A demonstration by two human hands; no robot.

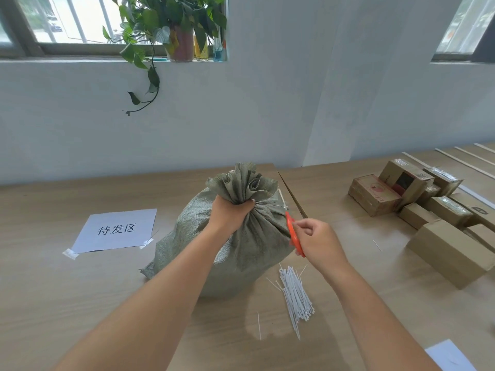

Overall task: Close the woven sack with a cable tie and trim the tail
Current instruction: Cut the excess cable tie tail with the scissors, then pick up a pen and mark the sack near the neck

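Note:
A grey-green woven sack (249, 242) stands full on the wooden table, its mouth gathered into a ruffled top. My left hand (230, 211) grips the gathered neck from the left. A white cable tie's tail (281, 197) sticks up from the right side of the neck. My right hand (317, 238) holds orange-handled scissors (294, 234) whose tip points up toward the tail. The blades are mostly hidden against the sack. A bundle of white cable ties (296, 298) lies on the table in front of the sack.
A taped paper sign (115, 230) lies left of the sack. Several cardboard boxes (434, 218) are stacked on the right. Loose cut ties (259, 325) lie near the bundle. A potted plant (171, 28) sits on the window sill above. Another paper (450, 357) is at the lower right.

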